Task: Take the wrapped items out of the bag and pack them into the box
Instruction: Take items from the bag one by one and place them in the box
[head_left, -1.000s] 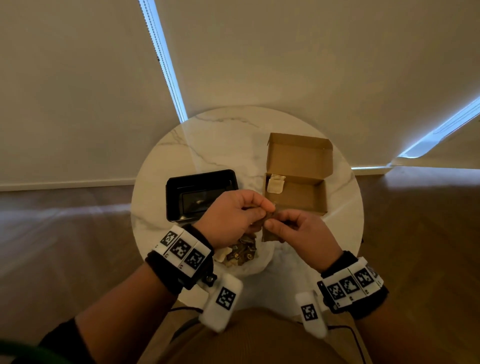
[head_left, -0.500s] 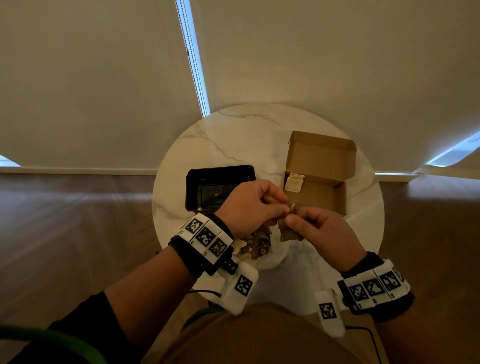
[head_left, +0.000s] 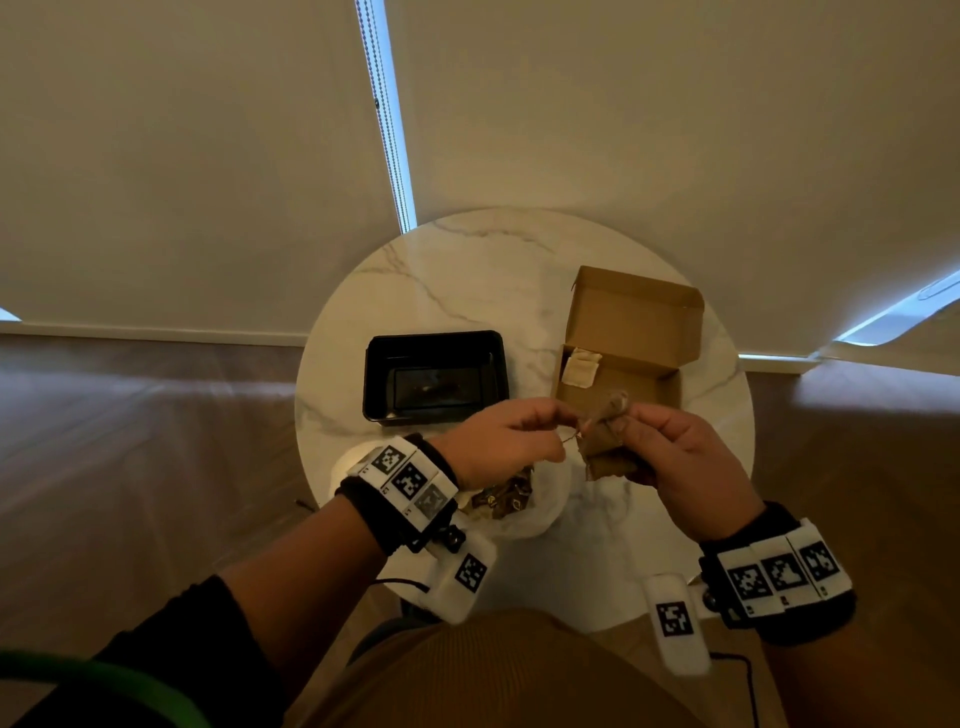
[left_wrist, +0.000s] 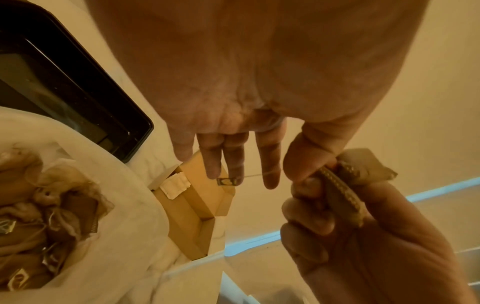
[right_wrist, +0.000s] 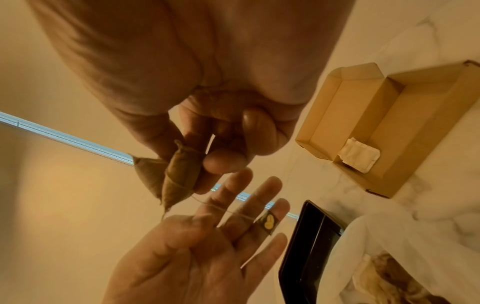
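Note:
My right hand (head_left: 631, 423) pinches a small brown wrapped item (head_left: 605, 441) between thumb and fingers, held in the air just in front of the open cardboard box (head_left: 636, 312). A thin thread runs from the item (right_wrist: 179, 174) across my left hand's fingers (right_wrist: 249, 197) to a small dark tag (right_wrist: 267, 222) caught between two of them. My left hand (head_left: 563, 421) is just left of the item. One white wrapped item (head_left: 582, 366) lies in the box's left end. The white bag (head_left: 535, 519) sits under my left wrist with several brown wrapped items (head_left: 501, 496) inside.
A black plastic tray (head_left: 434, 376) stands left of the box on the round marble table (head_left: 467, 270). Blinds hang behind the table and wooden floor lies on both sides. My lap is at the table's near edge.
My hands have drawn a little apart, stretching the thread between the wrapped item and my left fingers. The head camera has turned left, so the table sits further right in view.

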